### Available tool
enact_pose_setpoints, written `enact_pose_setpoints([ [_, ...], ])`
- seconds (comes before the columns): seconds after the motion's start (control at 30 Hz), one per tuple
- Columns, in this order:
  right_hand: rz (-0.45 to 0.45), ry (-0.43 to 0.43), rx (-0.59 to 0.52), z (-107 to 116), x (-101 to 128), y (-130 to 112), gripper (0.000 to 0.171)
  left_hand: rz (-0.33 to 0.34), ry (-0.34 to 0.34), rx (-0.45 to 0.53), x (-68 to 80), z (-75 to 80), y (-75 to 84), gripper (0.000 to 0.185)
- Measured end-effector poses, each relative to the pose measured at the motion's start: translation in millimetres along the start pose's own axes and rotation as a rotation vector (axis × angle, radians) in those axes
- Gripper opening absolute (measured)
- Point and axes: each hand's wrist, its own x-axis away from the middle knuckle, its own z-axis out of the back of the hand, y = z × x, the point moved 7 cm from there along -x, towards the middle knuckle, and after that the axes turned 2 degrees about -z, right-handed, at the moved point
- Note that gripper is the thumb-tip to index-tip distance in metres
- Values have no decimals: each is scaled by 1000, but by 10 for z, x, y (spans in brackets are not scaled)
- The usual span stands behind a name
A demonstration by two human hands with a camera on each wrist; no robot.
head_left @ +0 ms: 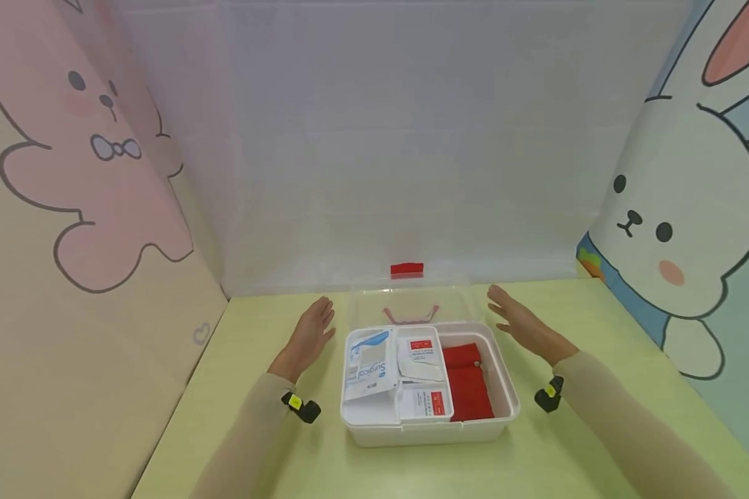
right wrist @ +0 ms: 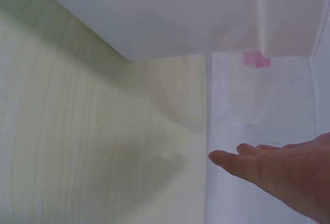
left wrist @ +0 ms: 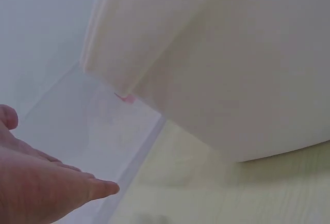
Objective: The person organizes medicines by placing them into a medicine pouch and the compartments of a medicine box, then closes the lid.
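- Head view: my left hand and right hand hover flat, fingers straight and loosely together, either side of the open white box on the green surface. Its clear lid lies back; inside sit packets and a red pouch.
- Left wrist view: only my fingers near the box wall, touching nothing.
- Right wrist view: fingers outstretched over the lid.

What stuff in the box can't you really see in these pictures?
- Small print on the white packets: too small in the head view.
- What lies under the red cloth: hidden by it.
- Box contents: the wrist views show only its outer wall.
- Left hand and right hand: cut off by the wrist views' edges.
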Motion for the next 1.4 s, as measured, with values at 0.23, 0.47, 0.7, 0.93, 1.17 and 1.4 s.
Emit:
enact_pose_setpoints([
  [0.23, -65, -31, -95, 2, -245, 84, 81, 74, -49, -38, -322, -24, -188, 75],
  [0.47, -80, -54, -58, -34, -295, 84, 90, 107, -43, -41, -411, -67, -216, 81],
  [0.7, -46, -83, -59, -119, -298, -36, 88, 86, -44, -20, -401, -116, -129, 85],
  [0.93, -35, -53, -61, -111, -317, -104, 90, 76, -33, -20, -392, -135, -20, 82],
  [1.17, 28, -53, -76, -89, -284, -275, 89, 42, -53, -33, -374, -172, 195, 75],
  [1.4, 79, -20, -76, -53, -177, -493, 78, -26, -76, -46, -275, -273, 468, 73],
])
